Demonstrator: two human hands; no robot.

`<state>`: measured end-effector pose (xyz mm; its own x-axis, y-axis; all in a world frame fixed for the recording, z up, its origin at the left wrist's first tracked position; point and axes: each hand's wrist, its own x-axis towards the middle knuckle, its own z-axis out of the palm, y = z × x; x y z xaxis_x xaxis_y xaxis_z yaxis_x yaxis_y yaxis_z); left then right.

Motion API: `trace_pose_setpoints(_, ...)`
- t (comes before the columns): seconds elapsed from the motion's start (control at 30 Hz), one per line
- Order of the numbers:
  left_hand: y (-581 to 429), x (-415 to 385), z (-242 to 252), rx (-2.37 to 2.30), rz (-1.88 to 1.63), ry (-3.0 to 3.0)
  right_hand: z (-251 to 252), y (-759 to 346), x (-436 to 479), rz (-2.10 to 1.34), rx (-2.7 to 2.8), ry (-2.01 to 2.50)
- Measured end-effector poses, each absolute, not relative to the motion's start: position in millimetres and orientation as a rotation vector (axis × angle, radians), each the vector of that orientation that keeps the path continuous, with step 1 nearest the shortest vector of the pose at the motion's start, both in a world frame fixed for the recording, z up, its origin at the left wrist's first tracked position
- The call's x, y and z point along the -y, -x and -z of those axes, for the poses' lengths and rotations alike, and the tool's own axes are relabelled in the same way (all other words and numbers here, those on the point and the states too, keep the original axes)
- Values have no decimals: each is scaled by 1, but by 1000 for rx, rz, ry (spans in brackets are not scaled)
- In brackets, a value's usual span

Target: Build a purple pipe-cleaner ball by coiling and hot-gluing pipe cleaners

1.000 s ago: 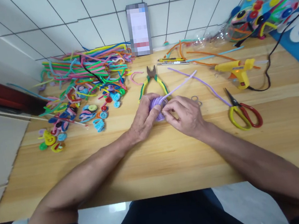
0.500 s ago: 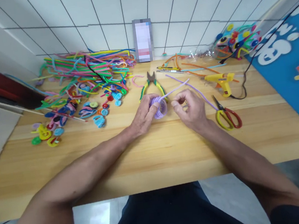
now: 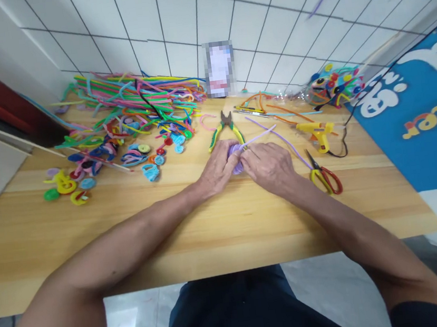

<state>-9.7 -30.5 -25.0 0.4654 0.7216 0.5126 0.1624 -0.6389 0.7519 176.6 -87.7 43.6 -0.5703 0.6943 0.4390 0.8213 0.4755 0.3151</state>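
Note:
My left hand [image 3: 216, 170] is closed round a purple coil of pipe cleaner [image 3: 237, 168], with a free end sticking out to the upper right. Pressed against the coil's right side is my right hand [image 3: 270, 166], its fingers curled together; whatever they pinch is hidden. Just behind both hands lie pliers [image 3: 226, 119] with green and yellow handles, partly covered by my left hand. A loose purple pipe cleaner [image 3: 288, 145] stretches beyond my right hand, down to the scissors [image 3: 327, 178], which have one yellow and one red handle.
A heap of coloured pipe cleaners [image 3: 134, 97] fills the back left, with small twisted pieces [image 3: 151, 172] before it. A yellow glue gun [image 3: 318, 134] with a black cord lies right. A phone [image 3: 220, 70] leans on the tiled wall. A decorated bottle [image 3: 334, 85] lies back right.
My right hand has moved left, from apart to against the coil, and now covers its opening. The view has shifted slightly; my left hand keeps its hold.

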Motion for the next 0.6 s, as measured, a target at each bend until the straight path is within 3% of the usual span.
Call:
trace_pose_setpoints(0.2, 9, 29, 24, -727, -1127, -2072, -48, -177, 69, 635, 2513, 1508)
trace_pose_setpoints(0.6, 8, 28, 28, -739, -1140, -2031, -39, -259, 80, 15, 1777, 1833)
